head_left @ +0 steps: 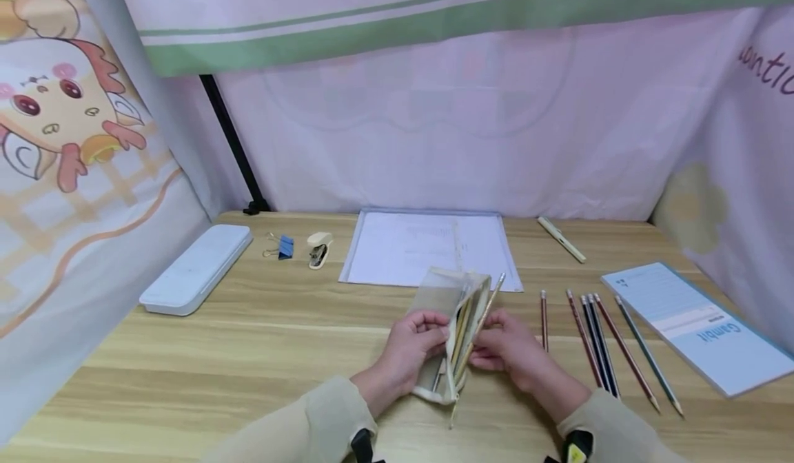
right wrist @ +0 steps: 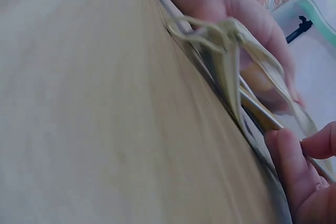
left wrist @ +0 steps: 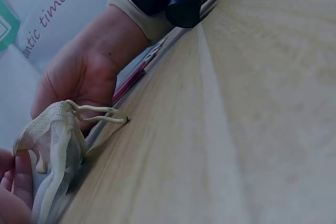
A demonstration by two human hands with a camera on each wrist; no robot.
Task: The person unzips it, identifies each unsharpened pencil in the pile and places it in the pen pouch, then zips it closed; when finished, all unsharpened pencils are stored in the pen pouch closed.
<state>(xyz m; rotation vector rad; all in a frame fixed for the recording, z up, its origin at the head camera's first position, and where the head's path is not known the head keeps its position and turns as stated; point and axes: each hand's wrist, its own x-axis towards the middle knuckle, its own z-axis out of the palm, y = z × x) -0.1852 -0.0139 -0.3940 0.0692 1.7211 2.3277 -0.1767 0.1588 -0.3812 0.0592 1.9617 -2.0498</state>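
Note:
A beige mesh pencil pouch (head_left: 434, 297) stands with its zipped mouth spread apart on the table, several pencils inside. My left hand (head_left: 412, 349) pinches one edge of its opening. With thumb and fingers, my right hand (head_left: 511, 349) pinches a gold pencil (head_left: 494, 291) that slants into the mouth, its upper end sticking out. In the right wrist view the pencil (right wrist: 257, 109) lies between the fingertips (right wrist: 286, 142) beside the fabric. A pull cord (left wrist: 100, 114) hangs from the pouch's near end in the left wrist view. The pencil's lower end is hidden in the pouch.
Several loose pencils (head_left: 595, 346) lie right of the right hand, beside a Gambit notepad (head_left: 695, 325). Behind the pouch is a white sheet in a clear sleeve (head_left: 403, 242). A pen (head_left: 561, 239), stapler (head_left: 319, 249), blue binder clip (head_left: 285, 247) and white case (head_left: 197, 266) lie farther out.

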